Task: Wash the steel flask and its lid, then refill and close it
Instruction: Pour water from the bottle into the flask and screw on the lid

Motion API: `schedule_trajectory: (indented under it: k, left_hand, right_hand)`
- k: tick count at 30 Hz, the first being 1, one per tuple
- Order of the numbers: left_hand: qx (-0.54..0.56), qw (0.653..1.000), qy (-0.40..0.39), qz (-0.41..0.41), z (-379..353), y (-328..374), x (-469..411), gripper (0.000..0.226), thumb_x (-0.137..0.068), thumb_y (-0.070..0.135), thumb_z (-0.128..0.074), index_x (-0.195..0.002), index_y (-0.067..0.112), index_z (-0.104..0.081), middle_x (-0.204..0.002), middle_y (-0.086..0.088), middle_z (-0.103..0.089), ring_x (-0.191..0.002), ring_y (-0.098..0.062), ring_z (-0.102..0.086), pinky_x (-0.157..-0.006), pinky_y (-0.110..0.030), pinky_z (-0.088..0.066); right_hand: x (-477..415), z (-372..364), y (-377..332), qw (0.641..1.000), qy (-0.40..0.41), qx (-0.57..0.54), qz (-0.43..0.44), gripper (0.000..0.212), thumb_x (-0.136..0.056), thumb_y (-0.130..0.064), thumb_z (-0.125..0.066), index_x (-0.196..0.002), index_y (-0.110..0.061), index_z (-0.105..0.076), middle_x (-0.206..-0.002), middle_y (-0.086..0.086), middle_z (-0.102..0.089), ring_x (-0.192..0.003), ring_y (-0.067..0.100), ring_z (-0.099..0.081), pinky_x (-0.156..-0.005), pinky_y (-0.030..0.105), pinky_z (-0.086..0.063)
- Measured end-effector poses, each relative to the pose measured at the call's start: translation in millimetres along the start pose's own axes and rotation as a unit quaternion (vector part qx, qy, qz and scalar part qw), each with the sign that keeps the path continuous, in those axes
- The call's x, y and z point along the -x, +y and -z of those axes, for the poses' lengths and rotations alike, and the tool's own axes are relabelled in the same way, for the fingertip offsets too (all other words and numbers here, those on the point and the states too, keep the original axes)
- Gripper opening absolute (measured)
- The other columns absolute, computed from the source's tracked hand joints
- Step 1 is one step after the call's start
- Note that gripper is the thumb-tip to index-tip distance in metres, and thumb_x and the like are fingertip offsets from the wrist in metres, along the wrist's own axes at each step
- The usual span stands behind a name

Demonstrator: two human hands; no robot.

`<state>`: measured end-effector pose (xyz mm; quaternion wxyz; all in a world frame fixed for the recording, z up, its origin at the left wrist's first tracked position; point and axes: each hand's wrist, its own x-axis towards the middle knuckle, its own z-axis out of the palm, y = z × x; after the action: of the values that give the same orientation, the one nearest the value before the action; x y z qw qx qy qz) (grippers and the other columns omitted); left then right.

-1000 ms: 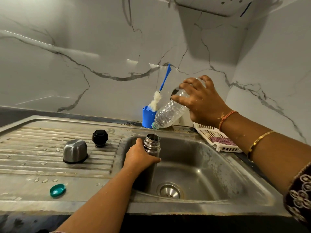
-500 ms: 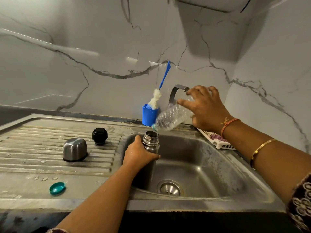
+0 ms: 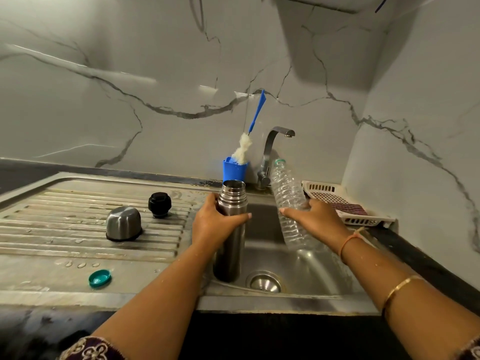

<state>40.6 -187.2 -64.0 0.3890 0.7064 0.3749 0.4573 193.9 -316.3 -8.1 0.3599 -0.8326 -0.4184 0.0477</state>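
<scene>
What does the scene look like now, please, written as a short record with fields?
left hand: grips the steel flask, upright in the sink, uncapped
right hand: holds the plastic bottle, mouth up, uncapped
steel cap: mouth down on the drainboard
black stopper: on the drainboard, behind the steel cap
green cap: on the drainboard, near its front edge

A: How is the light?
B: Dim and soft, from overhead. A broad shadow darkens the marble wall point(image 3: 324, 63) near its top right corner.
A: Any glare?
B: A pale streak on the wall's left, and faint glints on the steel flask point(image 3: 232, 203) and the sink point(image 3: 319, 271). Straight lines bow toward the view's edges.
</scene>
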Motion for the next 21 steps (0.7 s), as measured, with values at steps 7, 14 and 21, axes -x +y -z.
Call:
schedule_trajectory:
  k: [7,14,21]
  left_hand:
    - [0.141,0.984,0.1,-0.045,14.3,26.5,14.3,0.059,-0.063,0.032,-0.087,-0.109,0.025,-0.05,-0.095,0.015,-0.058,-0.088,-0.002,-0.057,-0.073,-0.02,-0.047]
    - [0.173,0.971,0.149,-0.071,75.0,97.1,9.5,0.056,-0.067,0.038,-0.083,-0.108,0.028,-0.046,-0.095,0.016,-0.056,-0.085,0.0,-0.055,-0.069,-0.018,-0.044]
    - [0.131,0.984,0.114,-0.05,111.6,92.1,20.5,0.055,-0.067,0.037,-0.082,-0.108,0.027,-0.046,-0.094,0.012,-0.057,-0.084,-0.004,-0.056,-0.075,-0.026,-0.048]
  right_hand:
    - [26.1,-15.6,9.0,0.989,0.041,-0.138,-0.015,0.041,-0.082,-0.047,-0.065,-0.107,-0.015,-0.055,-0.086,-0.004,-0.061,-0.077,0.013,-0.059,-0.068,0.029,-0.046]
    - [32.5,-19.0,-0.6,0.986,0.035,-0.163,-0.009,0.054,-0.081,-0.049,-0.066,-0.119,-0.013,-0.052,-0.098,-0.001,-0.059,-0.083,0.016,-0.056,-0.077,0.034,-0.047]
    - [38.4,-26.8,-23.2,0.988,0.022,-0.156,0.003,0.066,-0.08,-0.052,-0.066,-0.129,-0.012,-0.048,-0.123,0.008,-0.058,-0.107,0.025,-0.057,-0.09,0.037,-0.047]
